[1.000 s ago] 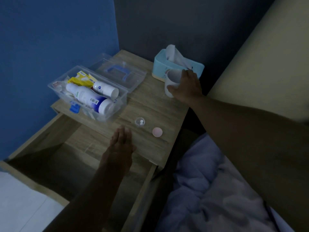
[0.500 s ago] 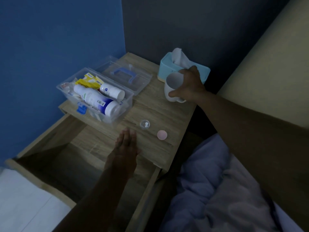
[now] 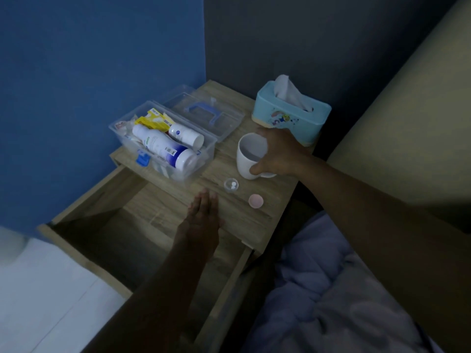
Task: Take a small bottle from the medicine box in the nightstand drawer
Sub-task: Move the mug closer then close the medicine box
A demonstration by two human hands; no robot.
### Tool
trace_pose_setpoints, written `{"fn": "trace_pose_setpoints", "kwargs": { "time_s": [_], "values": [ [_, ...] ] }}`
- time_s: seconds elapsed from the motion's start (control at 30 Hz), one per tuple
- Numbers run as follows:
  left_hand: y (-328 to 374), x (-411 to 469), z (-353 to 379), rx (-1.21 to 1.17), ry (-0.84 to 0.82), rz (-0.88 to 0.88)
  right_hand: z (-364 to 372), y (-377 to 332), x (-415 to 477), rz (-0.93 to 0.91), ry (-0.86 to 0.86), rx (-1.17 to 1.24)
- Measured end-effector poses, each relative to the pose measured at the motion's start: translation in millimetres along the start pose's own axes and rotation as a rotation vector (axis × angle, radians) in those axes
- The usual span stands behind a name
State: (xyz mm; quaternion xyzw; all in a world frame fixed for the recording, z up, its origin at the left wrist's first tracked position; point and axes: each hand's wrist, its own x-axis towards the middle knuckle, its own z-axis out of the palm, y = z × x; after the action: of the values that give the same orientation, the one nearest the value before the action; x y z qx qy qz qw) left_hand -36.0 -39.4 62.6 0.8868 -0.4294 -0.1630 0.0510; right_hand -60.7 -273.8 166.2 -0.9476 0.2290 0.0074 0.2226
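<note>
A clear medicine box [image 3: 204, 154] stands open on the left of the nightstand top [image 3: 275, 200], holding two white bottles [image 3: 165, 146] and yellow packets. In front of it stands a small clear bottle [image 3: 231, 185] with white pills inside, and its pink cap [image 3: 255, 200] lies to the right. My left hand [image 3: 202, 217] rests flat, fingers together, at the top's front edge, just short of the small bottle. My right hand [image 3: 277, 154] grips a white cup [image 3: 248, 156] that stands beside the small bottle.
The drawer [image 3: 107, 225] below is pulled out and looks dark inside. The box's clear lid [image 3: 204, 115] with a blue handle lies open behind it. A light blue tissue box [image 3: 290, 115] stands at the back right. Bedding [image 3: 331, 289] lies at lower right.
My right hand has brought the white cup forward from beside the tissue box to the middle of the nightstand top. My left hand has stayed in place.
</note>
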Motion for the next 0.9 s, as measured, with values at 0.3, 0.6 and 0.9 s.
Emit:
{"fn": "trace_pose_setpoints", "kwargs": {
  "time_s": [0.3, 0.6, 0.9],
  "values": [
    [-0.9, 2.6, 7.0, 0.011, 0.028, -0.007, 5.6, -1.6, -4.9, 0.023, -0.036, -0.039],
    [-0.6, 1.5, -6.5, -0.074, -0.027, -0.008, 7.4, -11.5, -4.5, 0.07, -0.071, -0.044],
    [-48.2, -37.7, -30.6, -0.287, 0.145, -0.243, 9.2, -73.6, -29.7, -0.158, 0.177, 0.144]
  ]
}}
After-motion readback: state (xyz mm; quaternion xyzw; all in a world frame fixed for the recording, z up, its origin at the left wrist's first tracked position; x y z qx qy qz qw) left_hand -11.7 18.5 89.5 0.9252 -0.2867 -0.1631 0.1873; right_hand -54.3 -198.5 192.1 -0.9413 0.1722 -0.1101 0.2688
